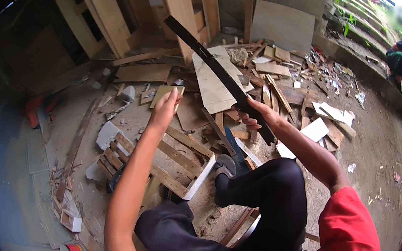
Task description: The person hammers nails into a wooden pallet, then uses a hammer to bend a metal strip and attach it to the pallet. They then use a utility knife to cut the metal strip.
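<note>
Two knees [282,181] bend below you. Your right hand [261,114] grips one long, narrow black bar [224,75]; your left hand [163,114] grasps one tan block [160,94].

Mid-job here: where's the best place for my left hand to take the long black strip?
Likely by the middle of the long black strip, fingers wrapped across its narrow width, coming from the left. It slants up leftward, the right hand grips it nearer its lower end, and the left hand is on that side.
</note>
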